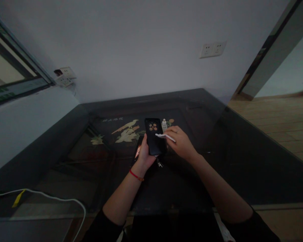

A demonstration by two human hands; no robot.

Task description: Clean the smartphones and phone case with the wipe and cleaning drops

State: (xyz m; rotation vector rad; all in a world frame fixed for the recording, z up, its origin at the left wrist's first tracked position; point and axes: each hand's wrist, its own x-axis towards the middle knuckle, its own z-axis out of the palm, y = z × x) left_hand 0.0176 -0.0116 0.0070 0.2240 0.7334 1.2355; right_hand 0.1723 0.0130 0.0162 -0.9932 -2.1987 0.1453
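My left hand [145, 155] grips a black phone case [156, 143] from its lower left, with the back of the case facing up. Pale tan shows in the round camera openings near its top. A small silvery charm [159, 163] hangs at its lower end. Between the fingers of my right hand [181, 143] is a folded white wipe [166, 136], held over the right side of the case; whether it touches the surface I cannot tell. A phone with a partly lit screen [137, 152] lies on the table, partly hidden by my left hand. Just behind my right hand stands a small white bottle [164, 124].
The dark, glossy table [242, 168] has a pale bird-and-flower picture [127, 132] on its top. At the front left, a white cable [53, 199] runs past a yellow strip [18, 199]. A wall with sockets [213, 49] borders the far edge.
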